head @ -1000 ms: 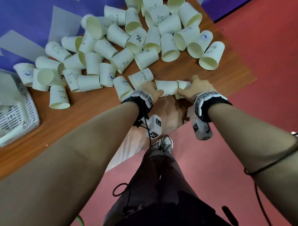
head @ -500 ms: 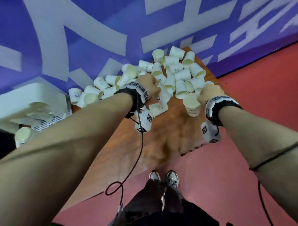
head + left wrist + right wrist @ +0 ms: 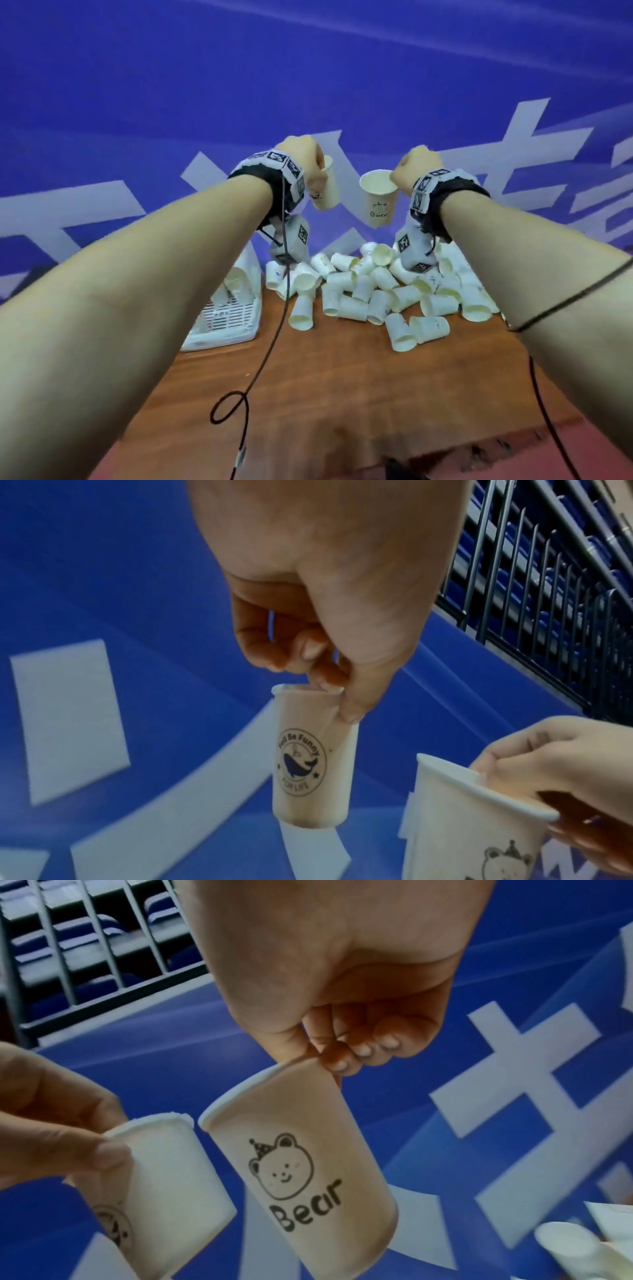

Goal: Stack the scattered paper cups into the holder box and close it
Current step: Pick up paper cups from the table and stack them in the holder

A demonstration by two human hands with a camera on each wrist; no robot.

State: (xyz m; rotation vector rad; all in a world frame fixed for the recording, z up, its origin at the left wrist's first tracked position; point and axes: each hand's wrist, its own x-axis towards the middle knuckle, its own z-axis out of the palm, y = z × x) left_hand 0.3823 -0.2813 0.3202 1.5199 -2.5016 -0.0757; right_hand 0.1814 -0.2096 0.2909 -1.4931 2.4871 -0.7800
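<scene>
On the left of the bench [image 3: 342,394] stands the white box [image 3: 233,308]. The left hand [image 3: 305,161] pinches the whale cup [image 3: 313,761] by its rim, held up beside the bear cup [image 3: 301,1172], whose rim the right hand's [image 3: 414,168] fingers [image 3: 339,1061] pinch. Below them, loose cups [image 3: 376,294] lie heaped on the bench.

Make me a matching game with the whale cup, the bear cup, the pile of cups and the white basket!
Things:
1. whale cup
2. bear cup
3. pile of cups
4. white basket

Places:
A. lying scattered on the wooden table
B. pinched at the rim by the right hand
C. at the table's left edge
D. pinched at the rim by the left hand

Pairs: 1-D, 2-B, 3-A, 4-C
</scene>
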